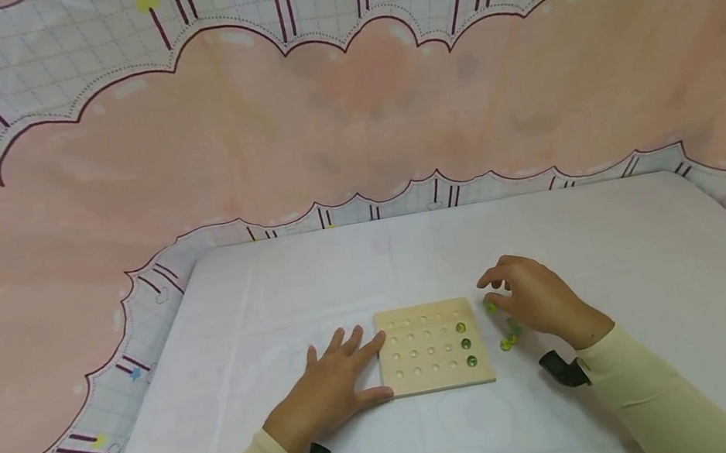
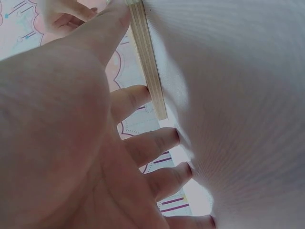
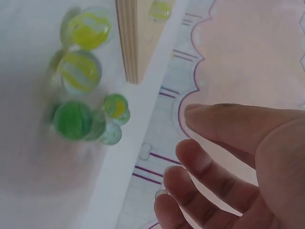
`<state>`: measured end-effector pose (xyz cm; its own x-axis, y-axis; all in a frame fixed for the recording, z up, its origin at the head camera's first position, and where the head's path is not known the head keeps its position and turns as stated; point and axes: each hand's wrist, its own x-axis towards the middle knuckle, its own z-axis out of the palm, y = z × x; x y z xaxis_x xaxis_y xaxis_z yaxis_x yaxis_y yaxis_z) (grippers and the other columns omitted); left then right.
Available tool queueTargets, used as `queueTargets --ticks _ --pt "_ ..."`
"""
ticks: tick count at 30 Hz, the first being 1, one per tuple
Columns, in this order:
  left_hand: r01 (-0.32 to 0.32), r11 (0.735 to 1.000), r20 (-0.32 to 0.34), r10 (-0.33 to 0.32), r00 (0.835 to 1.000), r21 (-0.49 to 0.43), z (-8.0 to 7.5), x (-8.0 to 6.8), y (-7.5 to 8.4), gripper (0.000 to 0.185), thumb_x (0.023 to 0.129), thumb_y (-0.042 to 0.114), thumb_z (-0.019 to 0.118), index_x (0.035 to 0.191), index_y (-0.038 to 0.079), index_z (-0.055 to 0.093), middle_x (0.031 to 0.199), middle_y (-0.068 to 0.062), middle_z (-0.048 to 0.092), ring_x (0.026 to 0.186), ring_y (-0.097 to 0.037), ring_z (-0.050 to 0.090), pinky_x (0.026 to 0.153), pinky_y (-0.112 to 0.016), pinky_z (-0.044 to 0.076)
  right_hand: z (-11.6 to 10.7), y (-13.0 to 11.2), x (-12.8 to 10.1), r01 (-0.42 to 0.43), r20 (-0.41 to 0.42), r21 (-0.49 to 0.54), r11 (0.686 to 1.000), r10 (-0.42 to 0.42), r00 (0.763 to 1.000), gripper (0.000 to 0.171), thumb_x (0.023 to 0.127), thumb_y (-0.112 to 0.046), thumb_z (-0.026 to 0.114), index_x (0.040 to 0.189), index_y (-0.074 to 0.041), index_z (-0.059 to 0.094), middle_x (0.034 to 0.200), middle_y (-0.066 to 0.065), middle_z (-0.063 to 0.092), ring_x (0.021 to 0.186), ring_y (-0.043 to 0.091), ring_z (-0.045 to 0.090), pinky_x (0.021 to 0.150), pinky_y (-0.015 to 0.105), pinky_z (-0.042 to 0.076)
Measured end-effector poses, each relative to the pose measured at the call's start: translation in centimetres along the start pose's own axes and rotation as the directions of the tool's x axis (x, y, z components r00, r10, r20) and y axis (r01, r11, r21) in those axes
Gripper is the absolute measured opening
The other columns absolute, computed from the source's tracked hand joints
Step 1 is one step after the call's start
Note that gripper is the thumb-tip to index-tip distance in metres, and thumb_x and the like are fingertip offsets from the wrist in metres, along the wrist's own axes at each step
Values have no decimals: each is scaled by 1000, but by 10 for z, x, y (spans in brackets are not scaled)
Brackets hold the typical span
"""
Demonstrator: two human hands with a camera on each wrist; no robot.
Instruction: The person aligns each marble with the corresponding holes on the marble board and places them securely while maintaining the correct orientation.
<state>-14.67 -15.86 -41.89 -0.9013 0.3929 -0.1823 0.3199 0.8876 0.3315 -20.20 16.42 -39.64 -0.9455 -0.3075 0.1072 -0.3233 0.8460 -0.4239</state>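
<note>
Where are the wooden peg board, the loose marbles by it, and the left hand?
wooden peg board (image 1: 425, 358): head view, bare middle of its top face.
loose marbles (image 1: 510, 337): head view, the cluster on the cloth right of the board.
left hand (image 1: 331, 392): head view, back of the hand.

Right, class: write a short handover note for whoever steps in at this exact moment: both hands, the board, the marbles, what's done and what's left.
Left hand: open, flat on the table, fingers and thumb against the wooden board at its left edge.
Right hand: open, holding nothing, hovering over the loose marbles right of the board.
Done: three marbles sit in the board's right column.
Left: the other holes are empty; several loose marbles wait on the table.
</note>
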Motion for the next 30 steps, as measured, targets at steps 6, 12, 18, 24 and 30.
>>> queueTargets --ticks 6,12,18,24,30 --pt "-4 1000 -5 4 1000 -7 1 1 -2 82 85 62 67 155 33 37 163 -12 31 153 -41 21 112 -77 17 -1 8 3 -38 32 13 999 38 999 19 87 -6 73 106 -6 77 93 6 67 80 19 58 67 32 49" --pt "7 1000 5 -7 1000 -18 1 -1 -1 83 84 62 68 155 33 37 164 -11 30 153 -40 20 113 -76 15 3 15 5 -77 75 13 997 76 994 19 89 -7 71 107 -5 77 94 7 68 80 20 57 68 33 50" --pt "11 1000 5 -11 1000 -16 0 -1 -1 83 84 62 67 155 33 36 164 -10 30 153 -40 20 113 -76 16 9 21 7 -106 94 -2 994 106 990 17 90 -8 71 105 -5 77 92 8 68 79 20 58 69 34 51" --pt "-2 1000 -6 1 1000 -18 -1 -1 -2 82 85 61 68 155 32 38 163 -11 32 153 -40 22 112 -77 18 11 22 9 -134 133 -5 991 133 982 18 89 -7 71 105 -5 77 93 8 68 79 19 59 69 35 52" --pt "-5 1000 -6 5 1000 -22 -1 -1 -1 82 85 61 68 155 32 37 163 -11 32 153 -40 21 112 -76 17 11 22 9 -136 128 -22 991 137 982 16 88 -7 71 102 -5 77 91 6 68 78 19 59 70 36 53"
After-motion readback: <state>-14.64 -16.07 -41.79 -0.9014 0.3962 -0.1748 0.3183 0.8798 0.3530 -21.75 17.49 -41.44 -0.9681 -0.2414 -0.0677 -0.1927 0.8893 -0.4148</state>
